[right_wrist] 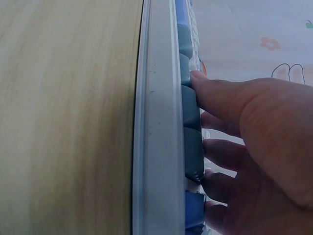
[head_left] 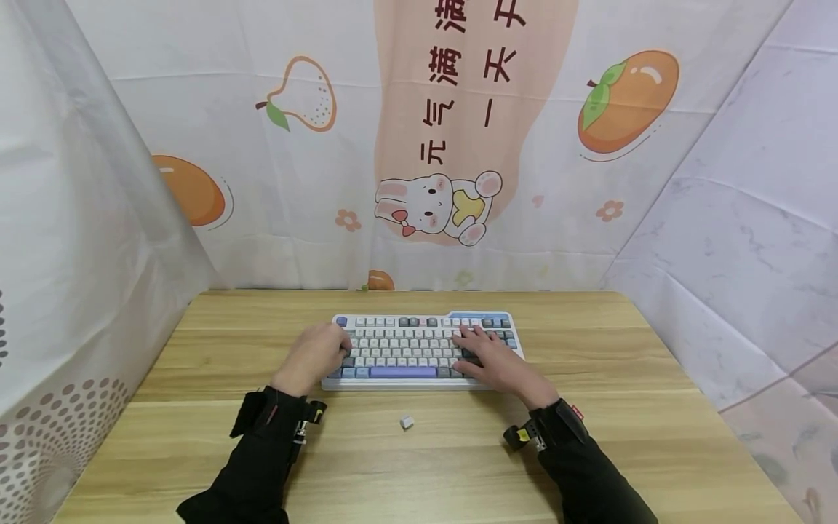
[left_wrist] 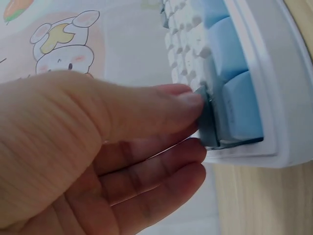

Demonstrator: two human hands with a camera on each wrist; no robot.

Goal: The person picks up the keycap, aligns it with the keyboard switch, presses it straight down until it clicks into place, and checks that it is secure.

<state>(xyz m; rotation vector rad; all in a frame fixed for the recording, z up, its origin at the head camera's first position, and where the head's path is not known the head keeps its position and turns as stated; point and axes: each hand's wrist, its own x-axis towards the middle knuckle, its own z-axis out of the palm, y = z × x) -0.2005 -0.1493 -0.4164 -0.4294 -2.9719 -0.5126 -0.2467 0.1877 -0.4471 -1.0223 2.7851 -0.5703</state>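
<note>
A white keyboard [head_left: 406, 384] with white, grey and blue keycaps and a purple space bar [head_left: 402, 372] lies on the table. My left hand [head_left: 316, 356] is at its left end. In the left wrist view, the thumb and index finger pinch a dark grey keycap [left_wrist: 209, 122] beside the light blue keycaps [left_wrist: 243, 105], while the other fingers bend loosely below. My right hand [head_left: 494, 360] rests spread over the right part of the keyboard. Its thumb and fingertips touch the keys near the dark grey keycaps [right_wrist: 192, 152] in the right wrist view.
A small whitish-grey loose piece [head_left: 406, 422], like a keycap, lies on the wooden table [head_left: 406, 466] in front of the keyboard. A printed curtain [head_left: 294, 182] hangs behind the table, with more cloth at both sides.
</note>
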